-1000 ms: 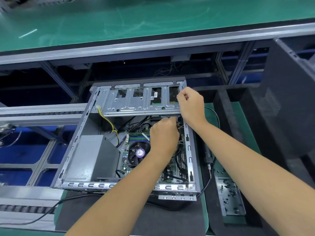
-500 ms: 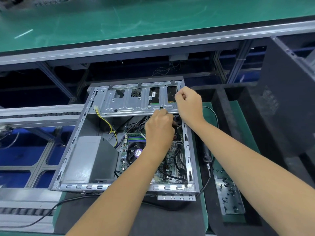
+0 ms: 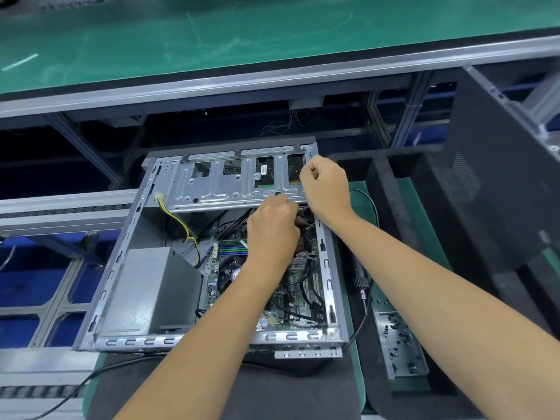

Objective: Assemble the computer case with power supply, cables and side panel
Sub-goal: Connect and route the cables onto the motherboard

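The open grey computer case (image 3: 136, 341) lies on its side on a black foam mat. Inside it, the grey power supply (image 3: 145, 286) sits at the near left and the motherboard (image 3: 291, 295) at the right. My left hand (image 3: 272, 228) reaches in below the metal drive cage (image 3: 218, 189), fingers curled round the black cables (image 3: 306, 247); the fingertips are hidden. My right hand (image 3: 325, 189) is a fist at the cage's right end and seems to grip its edge. The dark side panel (image 3: 500, 183) leans upright at the far right.
An electric screwdriver (image 3: 360, 280) lies right of the case beside a metal tray of screws (image 3: 397, 341). A yellow-black cable (image 3: 181, 225) hangs loose inside the case. A green conveyor (image 3: 242, 40) runs across the back. A black cord (image 3: 75, 389) trails at the front left.
My left hand has moved up towards the drive cage's lower edge. My right hand has shifted slightly up along the cage's right end.
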